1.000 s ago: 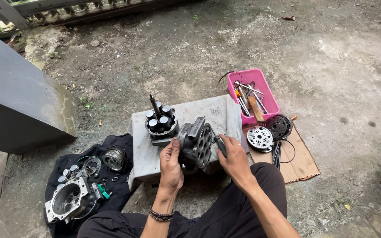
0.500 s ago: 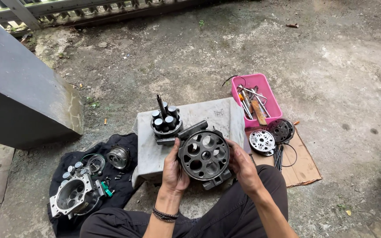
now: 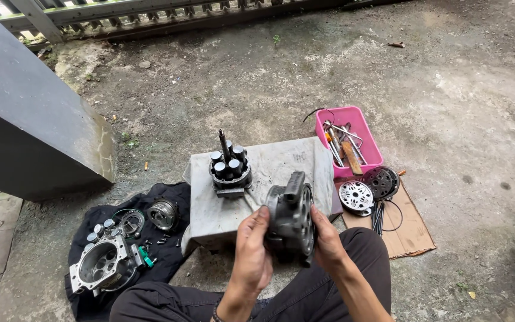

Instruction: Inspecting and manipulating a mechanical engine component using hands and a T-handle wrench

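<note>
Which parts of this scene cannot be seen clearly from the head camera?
- Near side of the metal cylinder block: covered by the left hand and right hand.
- Tools in the pink tray: too small and tangled to tell apart.
- Small parts on the black cloth: too small to identify.
- Person's legs: cut off by the bottom edge.

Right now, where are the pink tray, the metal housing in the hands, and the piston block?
pink tray [image 3: 369, 156]: head view, right wall.
metal housing [image 3: 290, 217]: head view, bored face.
piston block [image 3: 230, 170]: head view, piston tops.

Cylinder block [image 3: 291, 216] turned: bored face, toward camera half second ago, now edge-on, facing right.
</note>
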